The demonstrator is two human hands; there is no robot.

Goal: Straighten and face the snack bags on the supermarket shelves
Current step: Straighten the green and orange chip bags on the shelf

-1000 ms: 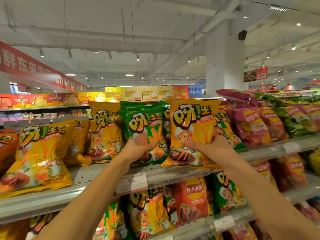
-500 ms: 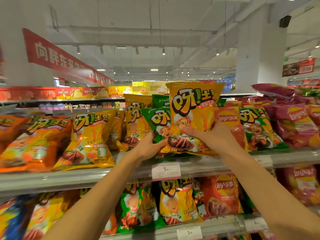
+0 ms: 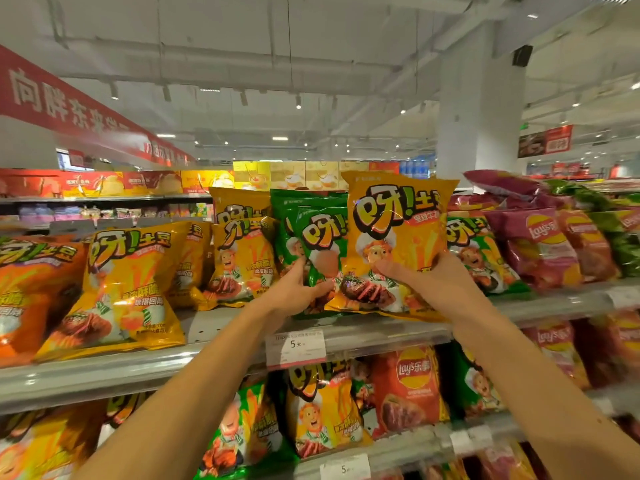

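Lowered slightly, yellow bag [image 3: 398, 244] gripped by right hand [image 3: 429, 278]; left hand [image 3: 294, 292] grips green bag [image 3: 320, 244]

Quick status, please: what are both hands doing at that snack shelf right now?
Left hand grips green bag. Right hand holds yellow bag upright, facing out. Nothing blocking.

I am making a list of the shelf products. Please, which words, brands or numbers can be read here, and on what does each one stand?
"呀!土豆": yellow bag on the upper shelf.
"呀!": green bag that the left hand holds.
"呀!土": yellow bag that the right hand holds.
"Lay's": purple bag.
"Lay's乐事": red bag, lower shelf.
"5.90": price tag; its small print is unreadable.
Red banner: too blurred.
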